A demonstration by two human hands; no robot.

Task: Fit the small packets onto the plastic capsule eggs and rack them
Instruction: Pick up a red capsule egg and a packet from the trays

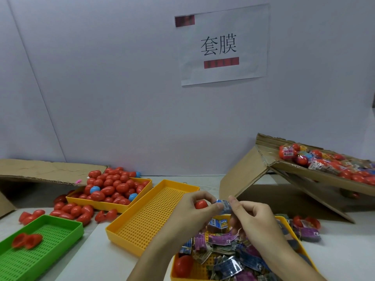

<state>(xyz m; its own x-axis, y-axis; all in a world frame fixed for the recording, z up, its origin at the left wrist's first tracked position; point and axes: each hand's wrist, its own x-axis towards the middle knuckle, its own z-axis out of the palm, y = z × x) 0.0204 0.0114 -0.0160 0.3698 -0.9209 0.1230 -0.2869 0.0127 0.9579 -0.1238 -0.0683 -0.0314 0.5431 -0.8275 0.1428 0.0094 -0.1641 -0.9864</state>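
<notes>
Yellow packet tray [300, 258] nearest, at the counter's [101, 258] front edge, heaped with crumpled blue and purple packets [229, 265]; one bare red egg [182, 265] lies in its near-left corner. Above it both hands work together. Left hand [188, 216], fingers curled tight round a red egg [200, 204]. Right hand [253, 220], fingers pinched narrow on a blue packet [224, 205] just beside that egg, touching or nearly so; cannot tell whether the film has started over the tip. Judged step: sleeving the packet onto the egg, early, with racking not yet done. Next move likely needs the packet mouth held open and drawn over the egg's end while the left hand steadies it; thin film may crumple or snag. Left of the hands, an empty yellow rack [150, 218], probably the destination. Further left, a green tray [38, 248] holding loose red shell halves. Beyond, a yellow supply tray [140, 201] piled with red eggs and a few blue ones, more spilled on the counter. Far right, a tilted cardboard box [304, 175] holding wrapped eggs. Behind, a paper sign [223, 45] on the wall.
</notes>
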